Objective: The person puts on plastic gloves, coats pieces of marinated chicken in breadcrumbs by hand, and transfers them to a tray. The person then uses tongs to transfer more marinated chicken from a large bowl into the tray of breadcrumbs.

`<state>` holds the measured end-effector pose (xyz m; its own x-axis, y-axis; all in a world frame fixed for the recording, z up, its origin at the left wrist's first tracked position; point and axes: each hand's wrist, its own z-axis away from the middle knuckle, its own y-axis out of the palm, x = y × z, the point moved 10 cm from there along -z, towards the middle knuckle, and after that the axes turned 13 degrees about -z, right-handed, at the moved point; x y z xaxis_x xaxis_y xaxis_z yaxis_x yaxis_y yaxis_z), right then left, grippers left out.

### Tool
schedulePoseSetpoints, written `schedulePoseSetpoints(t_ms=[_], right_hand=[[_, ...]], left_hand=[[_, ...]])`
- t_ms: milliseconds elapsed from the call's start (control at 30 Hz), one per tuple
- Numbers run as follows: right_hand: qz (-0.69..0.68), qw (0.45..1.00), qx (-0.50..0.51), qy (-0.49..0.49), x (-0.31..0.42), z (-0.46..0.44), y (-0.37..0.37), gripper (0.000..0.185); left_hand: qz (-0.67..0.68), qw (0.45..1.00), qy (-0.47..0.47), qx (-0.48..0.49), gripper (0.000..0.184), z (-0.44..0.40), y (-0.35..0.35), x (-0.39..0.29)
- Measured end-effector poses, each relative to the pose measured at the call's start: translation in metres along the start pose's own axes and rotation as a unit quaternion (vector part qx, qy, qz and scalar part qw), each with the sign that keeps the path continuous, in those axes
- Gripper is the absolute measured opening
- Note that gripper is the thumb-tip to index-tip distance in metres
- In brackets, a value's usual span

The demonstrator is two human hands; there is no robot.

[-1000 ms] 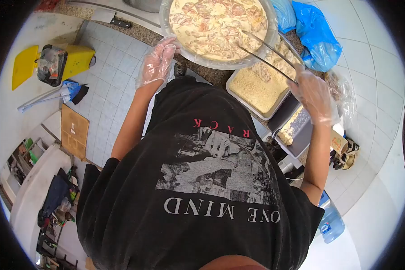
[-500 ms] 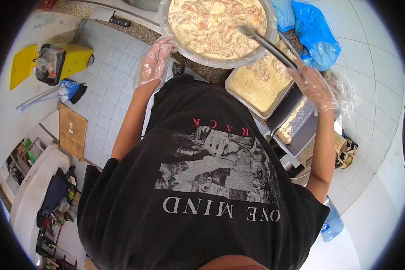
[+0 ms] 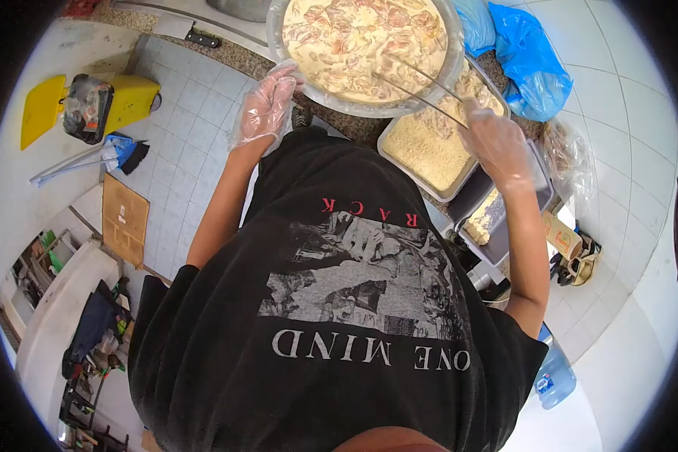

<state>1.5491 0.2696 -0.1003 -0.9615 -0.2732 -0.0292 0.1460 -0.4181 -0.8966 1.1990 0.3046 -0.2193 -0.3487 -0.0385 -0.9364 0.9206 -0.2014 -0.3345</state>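
A wide, translucent plastic-edged bowl point(image 3: 279, 56) holds raw meat pieces point(image 3: 339, 45) in a creamy, pale batter. My left hand point(image 3: 267, 105), in a clear plastic glove, grips the bowl's near-left rim. Metal tongs point(image 3: 429, 99) are in my right hand point(image 3: 497, 147), which is gloved too; their two arms stand apart, with the tips down in the batter. Below my right hand lies a tray point(image 3: 422, 183) of pale crumbs point(image 3: 426, 147), with coated meat pieces at its far end.
Right of the crumb tray stands a grey bin point(image 3: 497, 252) with some crumbs inside. Blue plastic bags point(image 3: 531, 64) and a clear bag point(image 3: 569, 154) lie at the counter's right. A knife point(image 3: 202, 38) rests at the left edge. A yellow trash bin point(image 3: 132, 102) stands on the floor.
My right hand has moved left and turned, so both arms of the tongs now show, spread in the batter. My left hand stays at the bowl's rim.
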Motion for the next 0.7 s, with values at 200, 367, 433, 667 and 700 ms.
schedulePoseSetpoints(t_ms=[200, 367, 433, 667, 700], right_hand=[[-0.025, 0.993, -0.071, -0.089, -0.013, -0.014, 0.039, 0.039], [-0.276, 0.961, 0.029, 0.006, -0.043, 0.009, 0.034, 0.047], [-0.439, 0.844, 0.218, 0.218, -0.037, 0.035, 0.031, 0.051], [-0.175, 0.978, -0.111, -0.028, -0.075, 0.035, 0.027, 0.055], [-0.164, 0.983, -0.085, 0.016, -0.081, 0.033, 0.022, 0.054]], left_hand=[[-0.006, 1.000, -0.007, 0.001, 0.043, -0.005, -0.001, 0.001], [0.003, 1.000, -0.002, -0.016, 0.044, -0.003, -0.006, 0.006], [0.004, 1.000, 0.002, -0.015, 0.044, -0.002, -0.006, 0.012], [0.017, 1.000, -0.012, 0.006, 0.041, -0.002, 0.001, 0.000], [0.011, 1.000, -0.007, 0.007, 0.041, -0.002, 0.000, -0.002]])
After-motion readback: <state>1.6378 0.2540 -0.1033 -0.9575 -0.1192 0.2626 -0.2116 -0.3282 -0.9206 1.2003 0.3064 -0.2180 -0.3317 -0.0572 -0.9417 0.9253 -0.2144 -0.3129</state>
